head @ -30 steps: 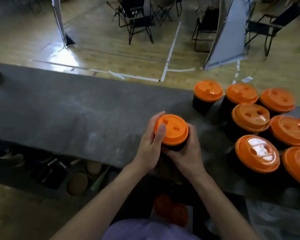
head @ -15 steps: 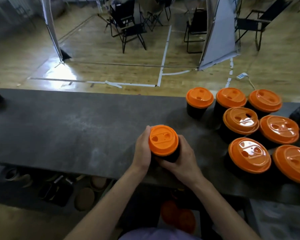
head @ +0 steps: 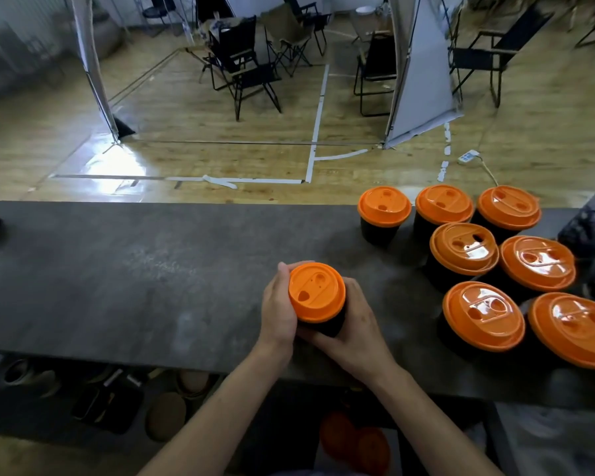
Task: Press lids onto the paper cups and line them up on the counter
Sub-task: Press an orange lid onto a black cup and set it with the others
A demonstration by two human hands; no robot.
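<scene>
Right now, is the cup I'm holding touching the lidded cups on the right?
Apart. The head view shows bare counter between the held cup and the nearest lidded cup.

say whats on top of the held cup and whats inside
An orange lid sits on the black cup, gripped by the left hand and right hand. The lid covers its inside, so contents cannot be seen.

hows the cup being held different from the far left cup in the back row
The held cup is wrapped by the left grip and right grip; the back-row cup stands free and untouched. The held cup is alone near the middle of the counter; the back-row cup stands at the far edge, beside the other lidded cups. Both are dark cups with orange lids on.
</scene>
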